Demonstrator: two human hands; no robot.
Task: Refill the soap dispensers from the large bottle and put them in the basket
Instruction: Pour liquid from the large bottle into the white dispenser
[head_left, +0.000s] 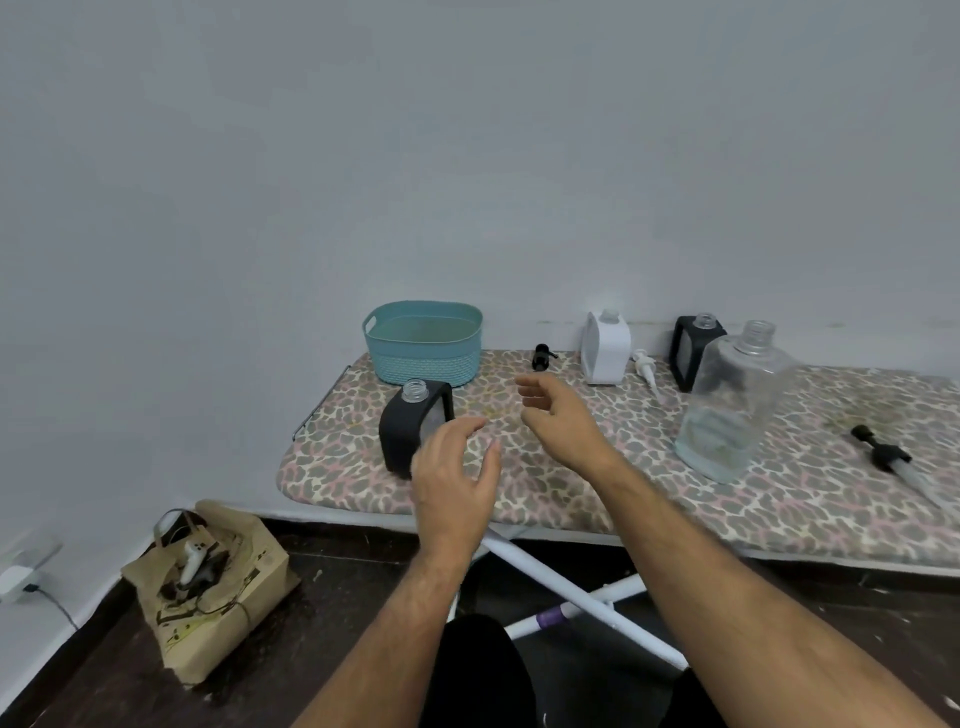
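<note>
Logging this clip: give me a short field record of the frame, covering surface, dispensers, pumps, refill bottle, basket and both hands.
surface: ironing board with leopard-print cover
dispensers: three, all uncapped; black one near left hand, white one and second black one at the back
pumps: black, white, black, all lying loose on the board
refill bottle: large clear bottle, open, little liquid at the bottom
basket: teal basket, nothing visible inside
left hand: open, holding nothing
right hand: open, holding nothing
</note>
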